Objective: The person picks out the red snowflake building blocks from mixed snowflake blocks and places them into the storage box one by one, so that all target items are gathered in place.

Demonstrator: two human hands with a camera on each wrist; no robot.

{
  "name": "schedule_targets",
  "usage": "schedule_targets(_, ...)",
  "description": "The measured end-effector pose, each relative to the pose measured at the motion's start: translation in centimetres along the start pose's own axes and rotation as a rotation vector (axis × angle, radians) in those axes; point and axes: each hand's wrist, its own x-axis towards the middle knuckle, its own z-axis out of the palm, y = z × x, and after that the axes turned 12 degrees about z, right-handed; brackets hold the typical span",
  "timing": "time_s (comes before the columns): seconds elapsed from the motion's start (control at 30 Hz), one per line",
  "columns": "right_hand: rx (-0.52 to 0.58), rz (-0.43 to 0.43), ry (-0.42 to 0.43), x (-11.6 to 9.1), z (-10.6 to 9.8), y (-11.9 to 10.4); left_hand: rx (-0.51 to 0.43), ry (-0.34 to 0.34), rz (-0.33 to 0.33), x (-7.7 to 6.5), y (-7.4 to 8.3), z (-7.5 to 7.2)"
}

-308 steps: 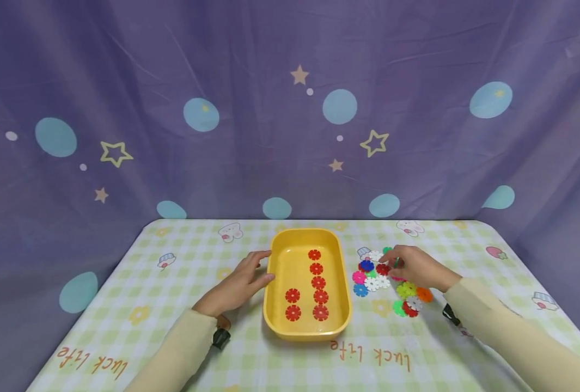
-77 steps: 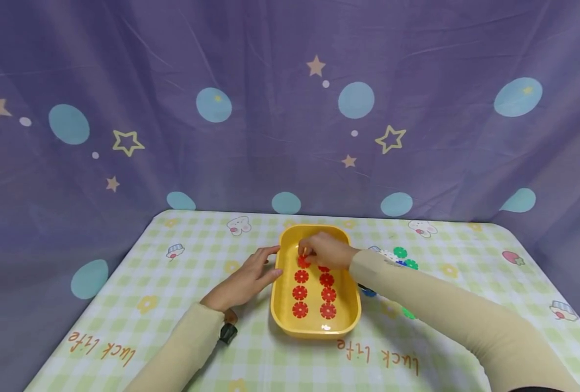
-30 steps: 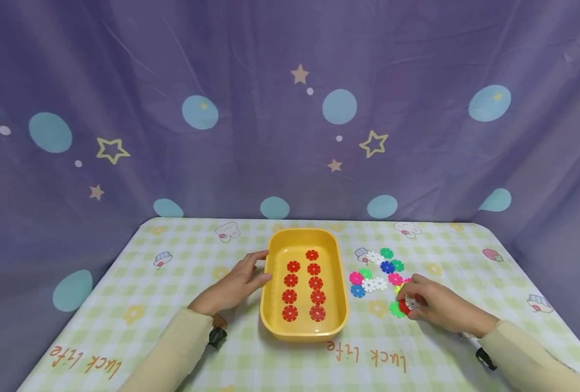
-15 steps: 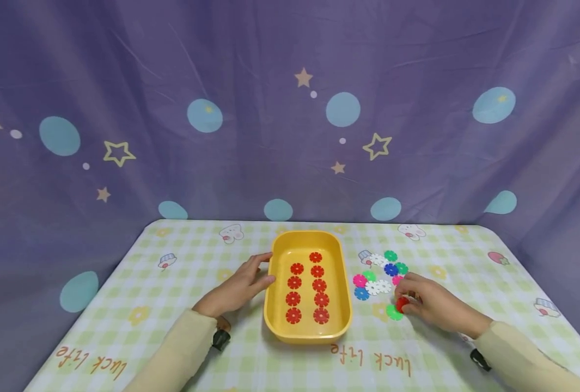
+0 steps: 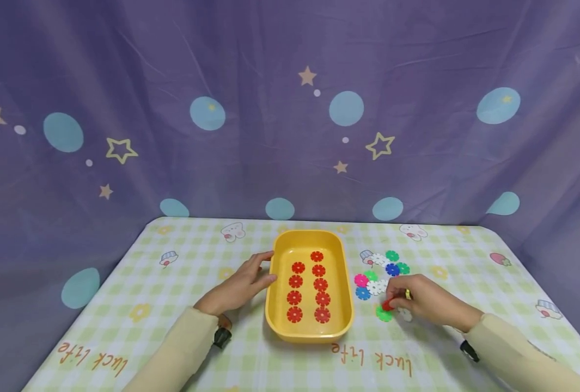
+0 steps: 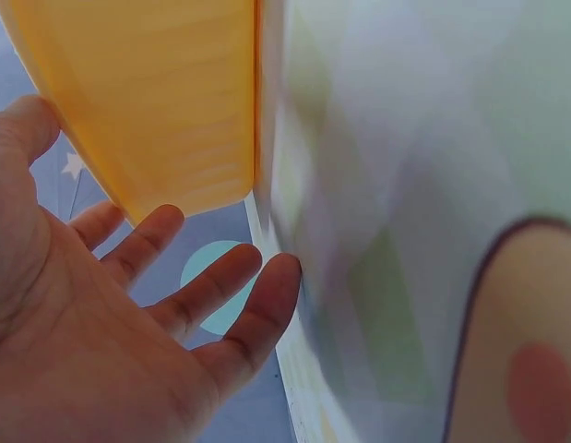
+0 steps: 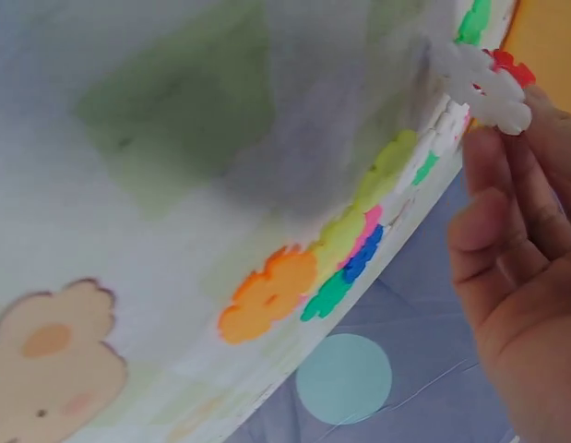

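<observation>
A yellow tray [image 5: 309,338] holds two columns of red snowflake discs [image 5: 321,284]. At its left side my left hand [image 5: 238,286] touches the rim with fingertips and thumb, fingers spread loosely; the left wrist view shows these fingers [image 6: 234,318] beside the tray's outer wall [image 6: 165,101]. To the right of the tray my right hand [image 5: 429,299] pinches a red snowflake disc [image 5: 388,305] close over a green disc [image 5: 383,314]. In the right wrist view a white disc [image 7: 493,97] overlaps the red one at the fingertips.
Loose discs lie right of the tray: blue [image 5: 362,293], pink [image 5: 361,280], white [image 5: 374,288], dark blue [image 5: 392,269] and several others. An orange disc [image 7: 271,293] shows in the right wrist view. A checked cloth [image 5: 182,294] covers the table, before a purple curtain [image 5: 250,163].
Ten seconds ago the tray's left column was shorter. My right hand came out of the tray to the loose discs, and since half a second ago moved slightly left with the red disc. The left hand stays.
</observation>
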Motion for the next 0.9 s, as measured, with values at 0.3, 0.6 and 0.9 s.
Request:
schedule_targets(0.3,0.049,-0.204,0.237,1.2,-1.0,-2.1,0.001,0.0,0.0,0.0,0.0,0.1)
schedule_targets(0.6,0.091,-0.264,0.269,5.1,-1.5,-5.0,0.013,0.006,0.003,-0.1,-0.2,-0.1)
schedule_targets(0.9,0.084,-0.226,0.179,10.1,-0.2,-7.3,0.0,0.008,0.003,0.0,0.0,0.0)
